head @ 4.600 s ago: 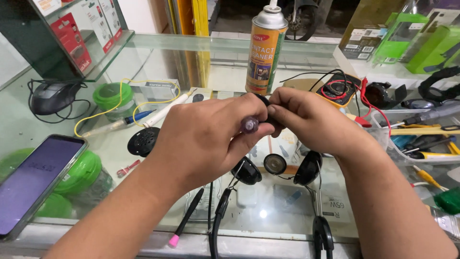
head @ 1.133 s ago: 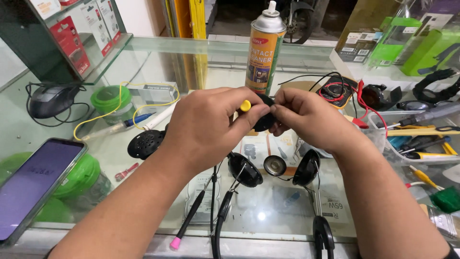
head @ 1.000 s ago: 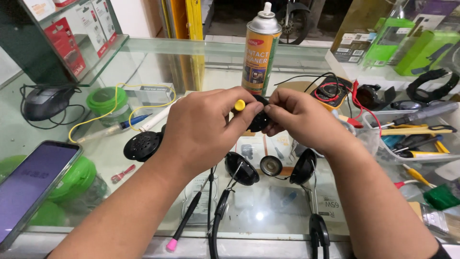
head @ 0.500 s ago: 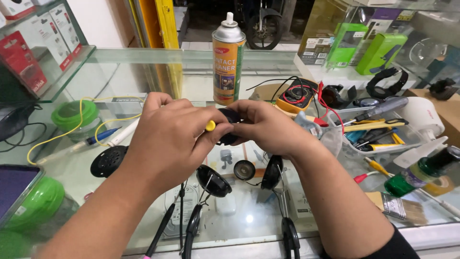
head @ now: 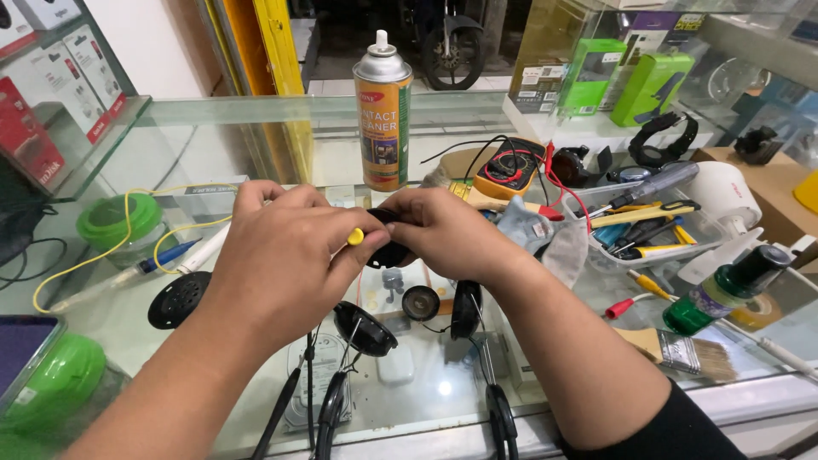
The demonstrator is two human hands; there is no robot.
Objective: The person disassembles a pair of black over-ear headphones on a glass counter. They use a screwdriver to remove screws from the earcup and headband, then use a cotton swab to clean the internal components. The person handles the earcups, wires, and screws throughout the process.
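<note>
My left hand (head: 281, 260) grips a small screwdriver whose yellow handle end (head: 355, 237) sticks out between thumb and fingers. My right hand (head: 443, 234) holds a black round headphone ear cup (head: 388, 247) against the tool's tip. Both hands meet above the glass counter (head: 256, 153). Below them lie the black headphone band with another ear cup (head: 365, 328), a small round speaker driver (head: 420, 302) and a third black cup (head: 466, 308). A black perforated grille disc (head: 179, 300) lies to the left.
An orange spray can (head: 383, 119) stands behind the hands. A yellow multimeter (head: 511, 168) with red and black leads, a tray of screwdrivers (head: 648, 226), a paintbrush (head: 682, 351) and a green bottle (head: 724, 290) are on the right. Green tubs (head: 115, 223), a yellow wire and a phone (head: 21, 345) are left.
The view has swung to the right, so the counter items shifted left in frame. My hands stay together on the ear cup and screwdriver, with only slight turning.
</note>
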